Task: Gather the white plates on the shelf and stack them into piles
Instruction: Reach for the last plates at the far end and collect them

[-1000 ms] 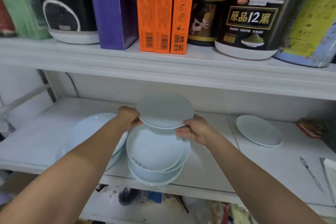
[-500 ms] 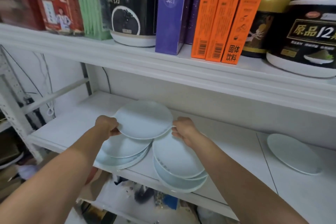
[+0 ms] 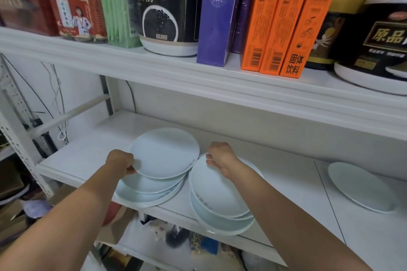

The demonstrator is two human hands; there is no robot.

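Observation:
My left hand point(image 3: 120, 159) grips the left rim of a white plate point(image 3: 165, 152), holding it flat just above the left pile of white plates point(image 3: 149, 193) on the lower shelf point(image 3: 88, 152). My right hand point(image 3: 220, 156) hovers just right of that plate's edge with a small gap, fingers loosely curled and holding nothing. It hangs over the right pile of deeper white plates point(image 3: 218, 196), which juts past the shelf's front edge. A single white plate point(image 3: 361, 187) lies alone at the far right of the shelf.
The upper shelf point(image 3: 198, 77) hangs low over the plates and carries jars, a purple box point(image 3: 218, 13) and orange boxes point(image 3: 284, 17). A perforated metal upright point(image 3: 19, 130) and cables stand at the left. Clutter lies below the shelf.
Both hands carried the plate left, from over the right pile to over the left pile. My right hand has let go of its rim; the left hand still holds it.

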